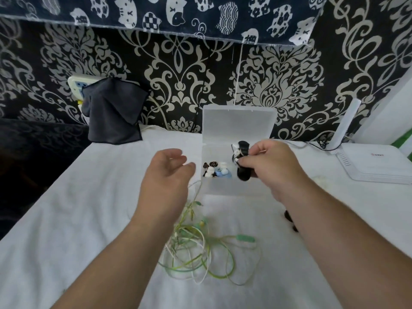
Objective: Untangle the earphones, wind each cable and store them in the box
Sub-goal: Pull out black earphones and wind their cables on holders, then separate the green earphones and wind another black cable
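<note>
We look down on a table under a white cloth (pixel 89 230) that fills the lower frame, with black wallpaper patterned in cream scrolls (pixel 278 85) behind it. A flat white router (pixel 374 168) sits at the right edge and a dark grey cloth (pixel 116 112) hangs at upper left. At centre stands a translucent plastic box (pixel 234 187), its hinged lid (pixel 238 123) upright against the wall.

The right hand (pixel 274 168) is right of centre, above the box's right side. Its thumb and curled fingertips (pixel 259 147) pinch a wound black earphone bundle with white parts (pixel 242 172), which sticks out past the fingers above and below. The left hand (pixel 166 184) hovers just left of the box, fingers relaxed and spread, holding nothing.

A loose tangle of green and white earphone cable (pixel 200 253) lies on the cloth at lower centre, between the forearms and in front of the box. We see small black, white and blue pieces (pixel 215 171) inside the box, at its left.
</note>
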Motion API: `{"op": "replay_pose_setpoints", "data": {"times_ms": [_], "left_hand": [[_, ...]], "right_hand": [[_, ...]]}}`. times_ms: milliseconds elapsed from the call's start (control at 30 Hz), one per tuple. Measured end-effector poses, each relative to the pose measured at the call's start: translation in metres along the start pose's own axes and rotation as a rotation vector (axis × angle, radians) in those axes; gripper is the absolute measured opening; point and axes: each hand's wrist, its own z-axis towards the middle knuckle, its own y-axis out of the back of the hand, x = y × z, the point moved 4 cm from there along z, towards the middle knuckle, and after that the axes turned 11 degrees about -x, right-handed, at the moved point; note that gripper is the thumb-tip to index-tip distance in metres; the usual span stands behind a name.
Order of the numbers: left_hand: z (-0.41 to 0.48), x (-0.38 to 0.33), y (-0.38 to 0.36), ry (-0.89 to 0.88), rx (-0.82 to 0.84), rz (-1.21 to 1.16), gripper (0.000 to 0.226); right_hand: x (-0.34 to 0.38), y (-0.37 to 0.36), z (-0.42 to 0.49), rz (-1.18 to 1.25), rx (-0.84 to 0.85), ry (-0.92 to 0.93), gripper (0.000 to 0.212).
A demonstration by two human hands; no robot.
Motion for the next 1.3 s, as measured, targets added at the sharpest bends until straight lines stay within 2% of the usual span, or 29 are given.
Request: {"op": "replay_pose_setpoints", "data": {"times_ms": [100,233,500,600,733,833,900,933,1033,1133,1200,1300], "left_hand": [[0.010,-0.001,0.010,-0.054,-0.035,0.074,0.028],[0.015,0.002,0.015,-0.057,-0.052,0.108,0.030],[0.019,-0.001,0.020,-0.017,-0.054,0.103,0.029],[0.020,-0.001,0.020,-0.009,-0.041,0.093,0.028],[0.022,0.001,0.021,-0.005,-0.009,0.120,0.028],[0.022,0.003,0.023,-0.041,0.026,0.215,0.027],[0.022,0.003,0.022,-0.105,0.057,0.338,0.026],[0.021,0.003,0.021,-0.138,0.079,0.399,0.026],[0.018,0.007,0.018,-0.226,0.156,0.580,0.021],[0.012,0.015,0.014,-0.277,0.244,0.802,0.016],[0.009,0.023,0.012,-0.319,0.334,1.004,0.031],[0.008,0.030,0.011,-0.325,0.404,1.116,0.040]], "right_hand": [[0.005,-0.010,0.028,-0.252,0.040,0.061,0.019],[0.004,-0.027,0.038,-0.672,0.116,0.129,0.023],[0.001,-0.042,0.043,-1.012,0.208,0.156,0.020],[-0.003,-0.043,0.041,-1.092,0.264,0.207,0.028],[0.001,-0.035,0.034,-1.055,0.269,0.250,0.031],[0.014,-0.018,0.017,-0.870,0.078,0.391,0.014],[0.024,-0.003,-0.010,-0.688,-0.011,0.486,0.015],[0.024,0.002,-0.026,-0.619,0.018,0.467,0.017],[-0.005,0.001,-0.066,-0.590,0.292,0.259,0.012],[-0.033,-0.003,-0.083,-0.565,0.358,0.142,0.008],[-0.039,-0.005,-0.084,-0.577,0.374,0.148,0.008],[-0.042,-0.006,-0.080,-0.817,0.432,0.293,0.024]]}}
